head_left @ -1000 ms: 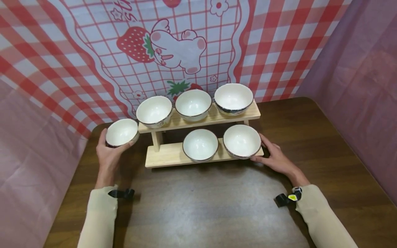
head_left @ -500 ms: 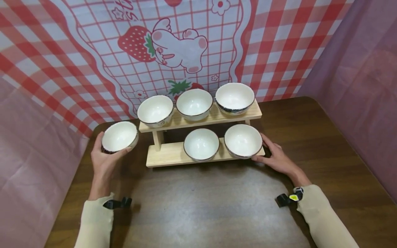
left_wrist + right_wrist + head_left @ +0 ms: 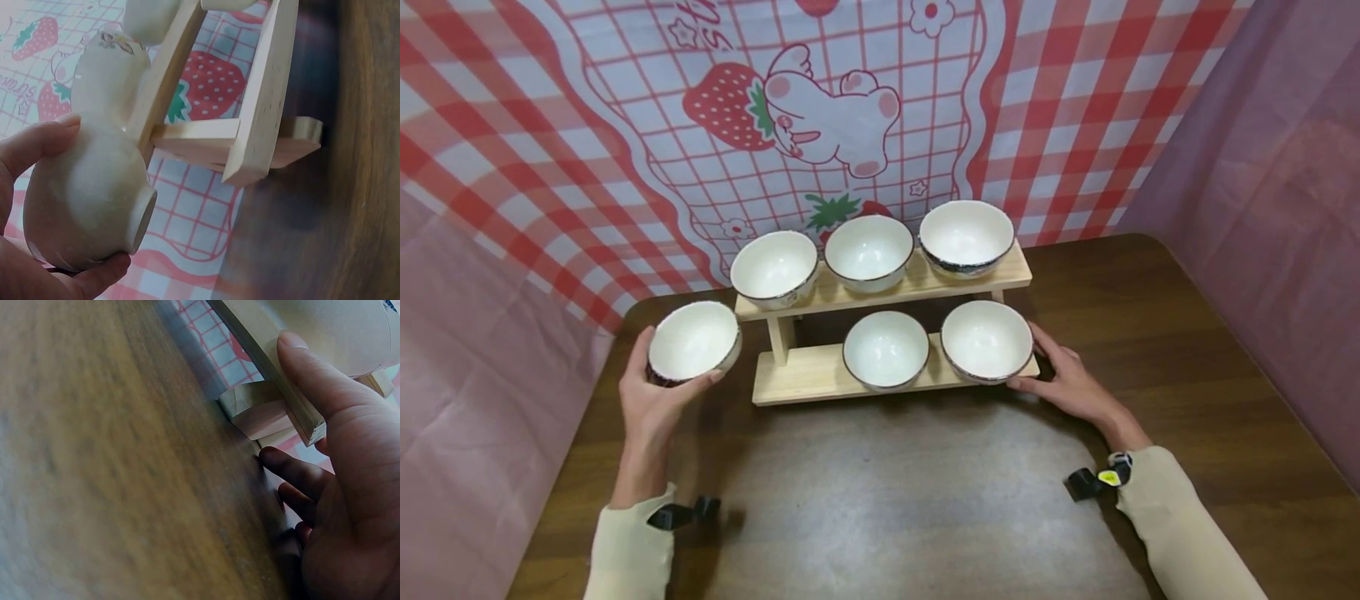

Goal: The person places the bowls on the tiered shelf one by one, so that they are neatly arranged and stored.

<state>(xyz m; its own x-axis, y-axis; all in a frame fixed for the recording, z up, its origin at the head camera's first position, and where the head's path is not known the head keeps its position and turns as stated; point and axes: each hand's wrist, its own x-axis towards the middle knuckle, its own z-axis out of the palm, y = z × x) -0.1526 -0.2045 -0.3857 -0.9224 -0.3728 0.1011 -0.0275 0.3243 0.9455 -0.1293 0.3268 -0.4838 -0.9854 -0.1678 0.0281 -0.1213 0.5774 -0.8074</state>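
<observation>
My left hand (image 3: 658, 400) grips a white bowl (image 3: 695, 342) by its sides, left of the two-tier wooden stand (image 3: 801, 375). Thumb and fingers spread round this bowl (image 3: 87, 187), its foot ring facing the stand in the left wrist view. At the stand's other end, my right hand (image 3: 1071, 383) holds the lower shelf's corner, thumb (image 3: 312, 369) along its front edge and close against a white bowl (image 3: 987, 342). The remaining fingers of that hand hang loosely below the shelf. Left of that bowl sits another dark-rimmed bowl (image 3: 886, 350).
Three bowls line the upper shelf: a left one (image 3: 775, 267), a middle one (image 3: 869, 252) and a right one (image 3: 966, 237). The lower shelf's left end is bare wood. Behind the brown table (image 3: 865, 492) hangs a checked strawberry cloth (image 3: 1067, 108).
My left hand has drawn the bowl slightly toward me, tilting it, first a little left and then back right. The right hand and the stand stay in place.
</observation>
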